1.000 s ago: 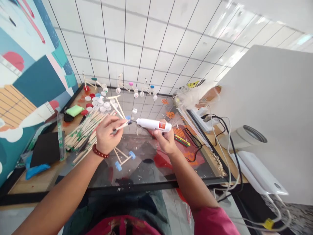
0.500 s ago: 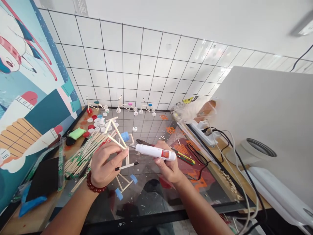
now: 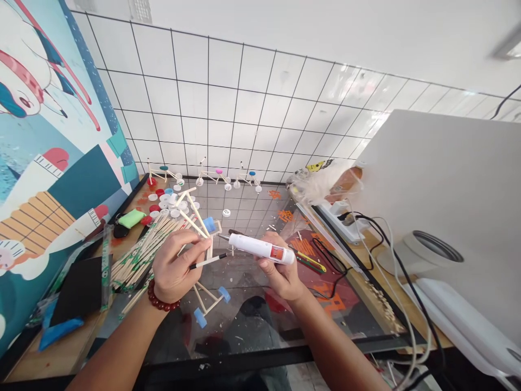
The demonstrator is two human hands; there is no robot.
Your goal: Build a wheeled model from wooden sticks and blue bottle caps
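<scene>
Between the thumb and fingers of my left hand (image 3: 178, 267) is a small stick frame (image 3: 198, 214) of pale wooden sticks joined at angles. A short crossbar with black ends (image 3: 208, 261) sits at its lower end, by my fingers. My right hand (image 3: 280, 271) is wrapped round a white hot glue gun (image 3: 252, 247). Its metal nozzle points left, a small gap away from the frame's joint at my left fingertips. Below them, a stick piece with blue foam blocks (image 3: 211, 307) lies on the dark glossy tabletop (image 3: 260, 336).
Three small stick bicycles (image 3: 211, 176) stand along the back edge. Bottle caps (image 3: 165, 203), a pile of wooden sticks (image 3: 140, 255) and green clay (image 3: 131, 218) lie at left. At right are a yellow utility knife (image 3: 311, 260), a power strip (image 3: 344, 220) and loose cables (image 3: 331, 271).
The glue gun's nozzle has drawn slightly away from the frame's joint, to the right. My left hand still holds the frame in nearly the same pose. The whole view has shifted a little.
</scene>
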